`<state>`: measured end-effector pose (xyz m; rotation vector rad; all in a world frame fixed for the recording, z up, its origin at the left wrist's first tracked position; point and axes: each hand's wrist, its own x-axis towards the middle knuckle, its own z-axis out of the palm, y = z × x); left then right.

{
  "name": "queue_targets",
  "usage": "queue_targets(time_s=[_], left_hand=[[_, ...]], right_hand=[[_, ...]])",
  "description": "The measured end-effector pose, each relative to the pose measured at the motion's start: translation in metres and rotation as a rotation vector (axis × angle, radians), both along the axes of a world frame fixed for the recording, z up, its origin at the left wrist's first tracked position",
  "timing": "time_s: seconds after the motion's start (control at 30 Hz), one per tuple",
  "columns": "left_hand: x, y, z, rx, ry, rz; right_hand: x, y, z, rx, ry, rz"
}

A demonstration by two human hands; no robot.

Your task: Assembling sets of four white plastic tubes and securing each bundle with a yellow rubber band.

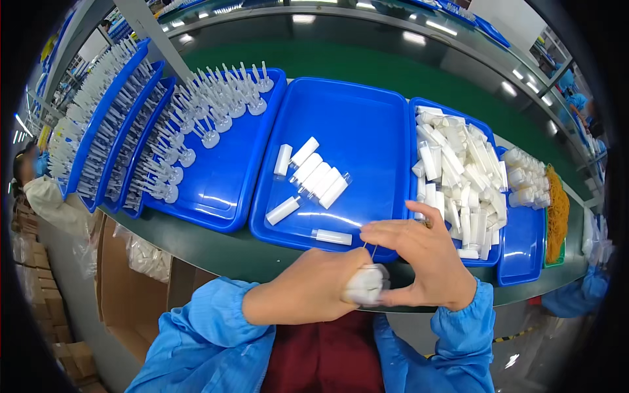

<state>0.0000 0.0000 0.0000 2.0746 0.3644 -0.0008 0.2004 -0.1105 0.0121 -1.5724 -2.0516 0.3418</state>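
My left hand (314, 285) is closed around a bundle of white tubes with clear ends (365, 285), low over the table's near edge. My right hand (422, 262) curves around the other side of the bundle, thumb against its lower end and fingers stretched above it. A thin strand, seemingly a rubber band (375, 249), runs between the right fingertips and the bundle; it is partly hidden. Just beyond my hands, a blue tray (347, 105) holds several loose white tubes (314, 175), one lying apart near its front wall.
At right, a blue tray (488, 261) is heaped with white tubes (458, 170); past it lie bundled tubes (527, 177) and orange rubber bands (557, 216). At left, blue trays (216, 196) hold upright clear stemmed parts (223, 98). A cardboard box (124, 288) stands below the table.
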Motion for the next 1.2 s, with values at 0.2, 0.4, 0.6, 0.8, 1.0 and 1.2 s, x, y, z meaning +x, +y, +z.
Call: queue_targets(time_s=[0.2,0.4,0.6,0.8,1.0,1.2], left_hand=[[-0.023,0.023,-0.02,-1.267,-0.33,0.305],[-0.013,-0.025,-0.055,-0.864,-0.331,0.173],[-0.01,-0.02,-0.026,-1.146,-0.499,0.493],[0.008,-0.01,-0.025,0.414,-0.478,0.312],[0.006,0.001,-0.019,-0.307,-0.413,0.156],[0.011,-0.011,-0.025,-1.192,-0.338,0.414]], right_hand=[[-0.02,-0.025,0.014,-0.021,0.18,0.225],[-0.046,0.0,0.006,0.665,-0.1,0.289],[-0.037,-0.002,-0.021,0.027,1.378,-0.094],[-0.031,-0.006,-0.048,0.021,0.98,-0.01],[-0.036,-0.006,-0.038,0.156,0.759,-0.221],[-0.071,0.0,-0.037,0.324,0.28,-0.224]])
